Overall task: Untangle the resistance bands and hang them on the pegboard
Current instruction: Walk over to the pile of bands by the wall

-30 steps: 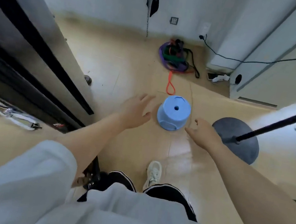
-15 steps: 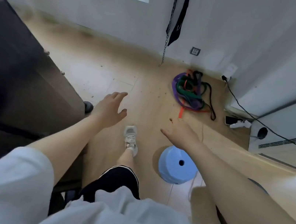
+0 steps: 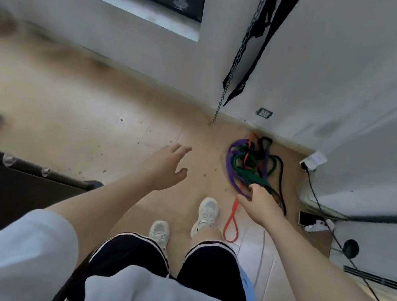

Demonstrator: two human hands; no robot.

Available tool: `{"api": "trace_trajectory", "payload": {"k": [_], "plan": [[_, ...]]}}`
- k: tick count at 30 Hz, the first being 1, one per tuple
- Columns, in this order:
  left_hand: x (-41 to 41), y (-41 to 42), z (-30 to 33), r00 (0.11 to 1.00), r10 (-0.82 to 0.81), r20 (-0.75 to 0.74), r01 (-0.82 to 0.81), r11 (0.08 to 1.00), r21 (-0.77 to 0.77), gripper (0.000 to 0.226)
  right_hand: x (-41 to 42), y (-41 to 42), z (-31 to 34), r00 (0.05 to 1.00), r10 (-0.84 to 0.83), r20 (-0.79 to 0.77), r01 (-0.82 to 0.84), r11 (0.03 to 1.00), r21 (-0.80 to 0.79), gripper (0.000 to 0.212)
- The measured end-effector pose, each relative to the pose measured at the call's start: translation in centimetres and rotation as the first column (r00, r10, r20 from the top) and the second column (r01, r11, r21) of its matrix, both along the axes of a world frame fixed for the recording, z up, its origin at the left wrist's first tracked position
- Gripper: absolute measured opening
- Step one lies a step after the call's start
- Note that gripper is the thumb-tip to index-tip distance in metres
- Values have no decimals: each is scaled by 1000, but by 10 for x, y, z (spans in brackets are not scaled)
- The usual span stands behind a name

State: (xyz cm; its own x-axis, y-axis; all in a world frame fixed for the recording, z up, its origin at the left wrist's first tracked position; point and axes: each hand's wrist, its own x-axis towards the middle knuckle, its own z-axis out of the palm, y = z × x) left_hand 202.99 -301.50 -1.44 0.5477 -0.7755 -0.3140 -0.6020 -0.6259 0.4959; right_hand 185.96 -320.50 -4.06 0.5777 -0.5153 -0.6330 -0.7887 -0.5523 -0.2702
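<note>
A tangled pile of resistance bands (image 3: 245,163) in purple, green, black and orange lies on the wooden floor by the wall corner. An orange loop (image 3: 231,224) trails out of it toward my right shoe. My right hand (image 3: 262,206) reaches down to the pile's near edge, its fingertips over the purple and green bands; whether they touch or grip is unclear. My left hand (image 3: 166,166) hovers open with spread fingers over bare floor, left of the pile. No pegboard is in view.
Black straps (image 3: 270,36) and a chain (image 3: 233,72) hang on the wall above the pile. A plug adapter (image 3: 315,160), a cable and a phone (image 3: 307,219) lie to the right. Dark furniture (image 3: 4,187) stands to the left. A blue stool (image 3: 247,292) is behind my right leg.
I have stepped forward past the blue stool, so the band pile is much closer. My right hand has moved forward to the pile's near edge; my left hand stays open.
</note>
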Motion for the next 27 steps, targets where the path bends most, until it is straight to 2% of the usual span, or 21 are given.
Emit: {"api": "trace_trajectory", "payload": {"k": [3,7,13,18,22,25,27], "plan": [[14,-31,-22,997,21,-68,-23,999,-34,57,28,-48,-16,995,51,-89,-55,997,-49,55],[26,-71,-72,970,121,-209,-124,992,1,58,72,-106,-51,972,144,-185,-157,986,-57,47],[58,-135,-154,923,283,-262,-260,958,120,57,132,-165,-137,886,376,-271,-361,926,108,50],[96,-169,-254,806,511,-299,-486,860,158,56,172,-183,-252,846,465,-261,-412,880,236,57],[116,-201,-364,766,553,-326,-535,831,152,55,193,-195,-370,873,422,-245,-371,900,228,55],[122,-224,-460,797,512,-319,-489,858,155,54,201,-210,-463,932,309,-188,-284,947,151,39],[124,-237,-517,820,472,-323,-448,881,151,54,203,-220,-519,963,215,-162,-209,976,56,40]]}}
